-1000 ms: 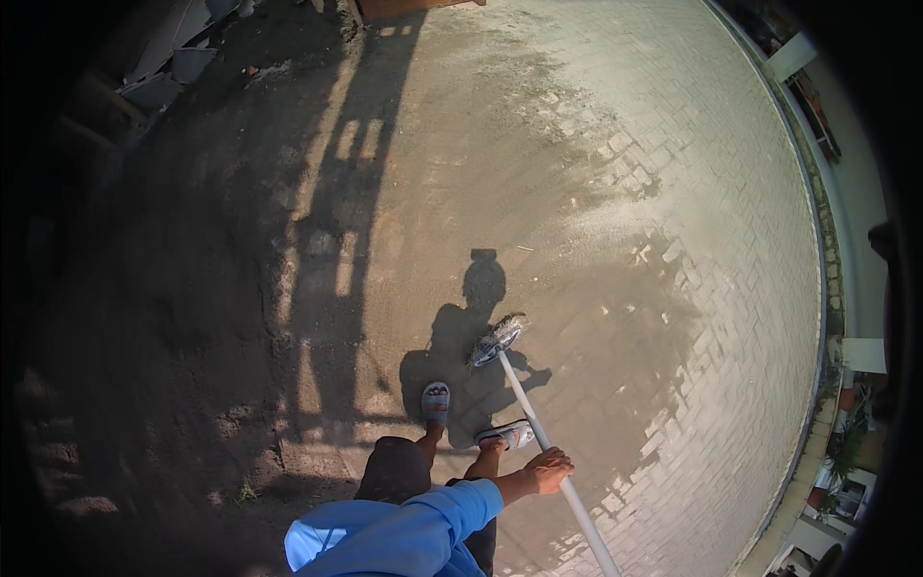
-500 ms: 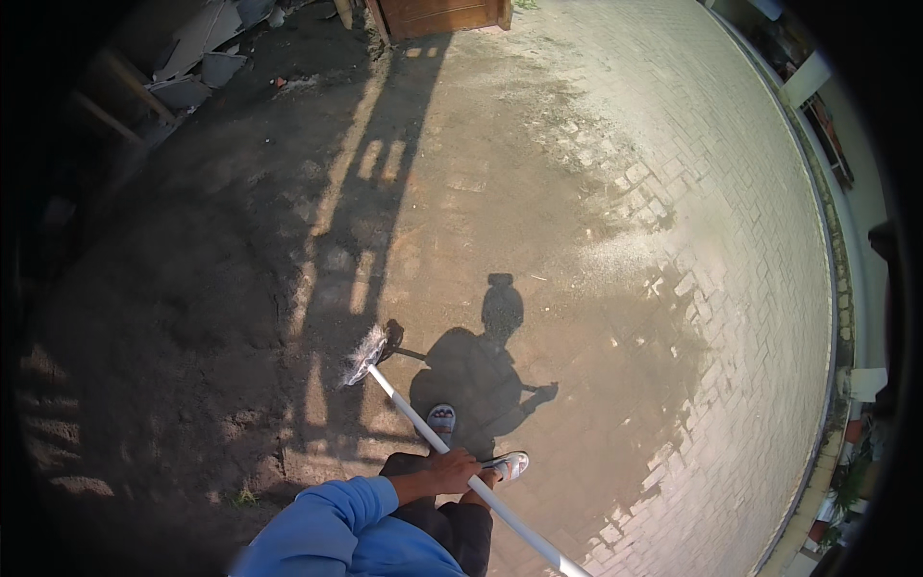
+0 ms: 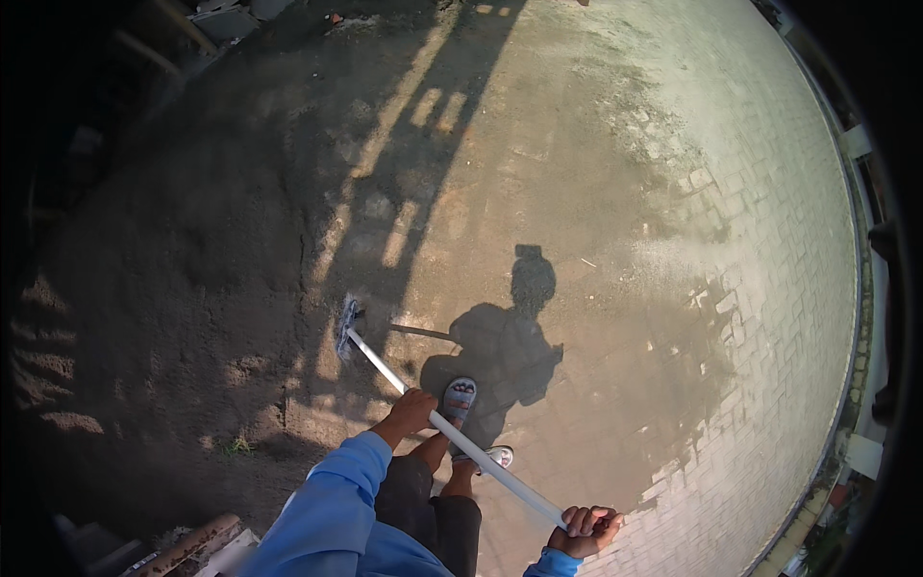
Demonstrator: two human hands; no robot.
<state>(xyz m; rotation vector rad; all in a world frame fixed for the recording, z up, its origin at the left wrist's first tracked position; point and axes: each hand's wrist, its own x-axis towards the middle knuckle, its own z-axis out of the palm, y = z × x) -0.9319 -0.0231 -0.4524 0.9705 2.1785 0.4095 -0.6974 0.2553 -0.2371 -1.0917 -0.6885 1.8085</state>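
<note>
My left hand point(image 3: 413, 409) is closed around the middle of a long white pole point(image 3: 486, 460), just above my left foot in a sandal point(image 3: 460, 396). My right hand point(image 3: 588, 529) grips the pole's near end at lower right, fingers curled over it. At the far end, a broom head point(image 3: 346, 327) lies on the dusty ground left of my shadow, in the railing's shadow. Both forearms have blue sleeves.
Dusty, sand-covered ground point(image 3: 231, 240) spreads left, with a small weed point(image 3: 238, 445). Pale pavers point(image 3: 779, 288) run along the right to a curb point(image 3: 854, 327). Broken slabs point(image 3: 226, 21) and planks point(image 3: 187, 24) lie at top left; more debris point(image 3: 207, 539) at bottom left.
The broom head has swung leftward from beside my feet. My left hand has moved left and up with the pole; my right hand has come into view on its near end.
</note>
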